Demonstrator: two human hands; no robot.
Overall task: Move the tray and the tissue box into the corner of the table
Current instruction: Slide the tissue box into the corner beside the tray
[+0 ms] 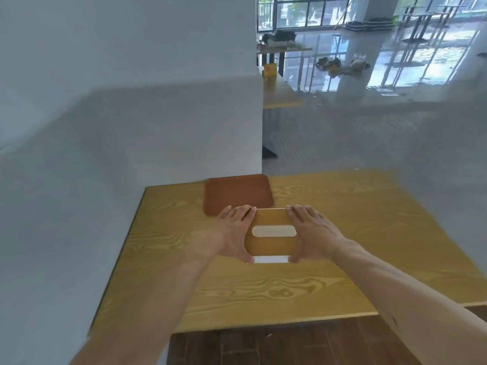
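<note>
The tissue box [272,234], wood-coloured on top with a pale oval slot, is clasped between both hands over the middle of the yellow wood-grain counter [369,233]. The left hand [234,231] is pressed flat against the box's left side, fingers stretched toward the far edge and the thumb curled at the near corner. The right hand [311,230] is laid the same way against the right side. Both side walls of the box are covered by the palms, so only the top and a thin white strip along the near face can be seen. Whether the box is resting on the counter or held just above it cannot be told.

The brown tray [237,193] is seen lying flat at the far left part of the counter, close to where the white wall [158,127] ends. Its near edge is partly hidden behind the left hand's fingers and the far edge of the box, and whether box and tray touch cannot be made out. The tray's rim is soft and blurred, and nothing can be made out on it.

The forearms are cut off by the lower edge of the view. Beyond the counter, another yellow table top [279,90], a glossy floor and large windows are shown, with small items there too blurred to be identified.
</note>
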